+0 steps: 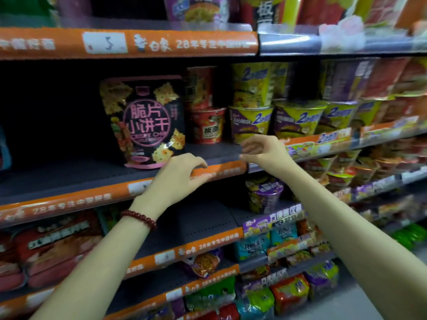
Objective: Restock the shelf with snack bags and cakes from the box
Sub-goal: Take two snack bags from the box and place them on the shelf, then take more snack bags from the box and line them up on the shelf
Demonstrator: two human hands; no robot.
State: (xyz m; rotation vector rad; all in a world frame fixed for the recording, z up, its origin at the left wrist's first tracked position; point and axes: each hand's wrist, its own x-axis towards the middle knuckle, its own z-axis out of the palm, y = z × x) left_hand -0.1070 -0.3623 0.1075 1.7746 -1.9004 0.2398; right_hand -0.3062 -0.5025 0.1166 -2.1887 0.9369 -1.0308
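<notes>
A black and pink snack bag (144,121) with cracker pictures stands upright on the dark middle shelf (69,179). My left hand (178,176) hovers just below and in front of the bag at the shelf's orange edge strip, fingers spread and holding nothing. My right hand (261,150) is to the right of the bag, at the shelf's front edge, fingers loosely curled and empty. Neither hand touches the bag. The box is out of view.
Red noodle cups (206,125) stand right beside the bag, then purple and yellow cups (251,123) further right. The shelf left of the bag is bare and dark. Lower shelves hold a purple cup (264,195), red packs (53,245) and assorted noodle packets (288,294).
</notes>
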